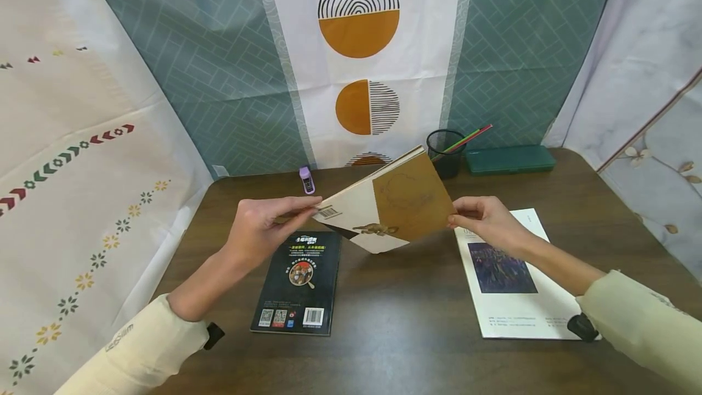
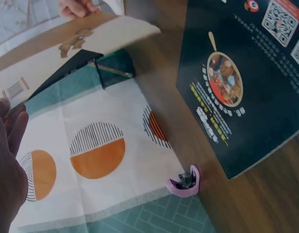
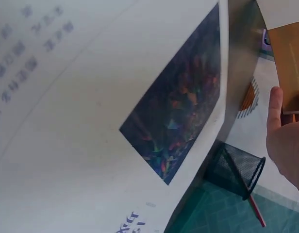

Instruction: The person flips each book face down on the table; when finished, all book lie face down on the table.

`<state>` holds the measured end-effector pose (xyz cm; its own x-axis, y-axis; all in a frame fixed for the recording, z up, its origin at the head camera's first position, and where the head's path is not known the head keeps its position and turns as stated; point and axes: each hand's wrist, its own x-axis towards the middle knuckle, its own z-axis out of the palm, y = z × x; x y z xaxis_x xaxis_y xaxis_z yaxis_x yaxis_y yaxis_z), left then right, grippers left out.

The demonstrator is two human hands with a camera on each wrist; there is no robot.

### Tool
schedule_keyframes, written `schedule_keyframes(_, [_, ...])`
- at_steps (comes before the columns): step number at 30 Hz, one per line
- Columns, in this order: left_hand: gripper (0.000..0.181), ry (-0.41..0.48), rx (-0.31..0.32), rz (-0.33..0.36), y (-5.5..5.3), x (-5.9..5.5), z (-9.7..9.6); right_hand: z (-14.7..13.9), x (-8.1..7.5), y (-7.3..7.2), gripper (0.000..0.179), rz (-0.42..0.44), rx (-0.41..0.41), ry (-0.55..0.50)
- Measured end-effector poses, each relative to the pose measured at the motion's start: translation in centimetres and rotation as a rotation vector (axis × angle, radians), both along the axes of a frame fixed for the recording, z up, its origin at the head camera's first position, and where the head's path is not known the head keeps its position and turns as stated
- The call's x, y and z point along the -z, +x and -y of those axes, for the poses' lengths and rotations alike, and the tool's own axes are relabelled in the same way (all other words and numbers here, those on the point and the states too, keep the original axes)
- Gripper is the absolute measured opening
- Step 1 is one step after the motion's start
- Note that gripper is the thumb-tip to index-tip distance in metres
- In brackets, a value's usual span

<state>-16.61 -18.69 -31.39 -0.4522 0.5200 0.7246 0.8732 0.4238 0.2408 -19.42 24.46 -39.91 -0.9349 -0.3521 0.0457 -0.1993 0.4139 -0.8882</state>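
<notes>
A white and tan book (image 1: pixel 408 197) is held up tilted above the middle of the table, its barcode corner toward the left. My left hand (image 1: pixel 269 221) pinches that corner between thumb and fingers. On the opposite side, my right hand (image 1: pixel 485 219) grips the tan edge with thumb and fingers. Below my left hand lies a dark book (image 1: pixel 298 282) with a magnifying-glass picture, flat on the table. A white book (image 1: pixel 512 316) with a dark painting on its cover lies under my right hand and forearm.
At the back stand a black mesh pen cup (image 1: pixel 446 163) with pencils and a green case (image 1: pixel 510 160). A small purple stapler-like item (image 1: pixel 307 180) is at the back left. Patterned cloth hangs behind the brown table (image 1: pixel 400 322).
</notes>
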Motion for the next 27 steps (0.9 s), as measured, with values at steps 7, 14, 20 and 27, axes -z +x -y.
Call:
schedule_keyframes(7, [0.030, 0.068, -0.036, 0.065, 0.3, 0.5, 0.5, -0.5, -1.9, 0.6, 0.027, 0.006, 0.106, -0.032])
schedule_keyframes(14, [0.027, 0.158, -0.095, 0.203, 1.5, 1.7, 0.6, -0.9, -3.7, 0.9, 0.034, -0.007, 0.163, -0.029])
schedule_keyframes(20, [0.022, 0.231, -0.147, 0.388, 3.0, 3.0, 0.5, -0.9, -4.9, 0.6, 0.035, -0.024, 0.165, -0.074])
schedule_keyframes(27, [0.014, 0.261, -0.203, 0.551, 4.3, 5.0, 0.5, -0.5, -6.2, -0.2, 0.037, -0.055, 0.174, -0.066])
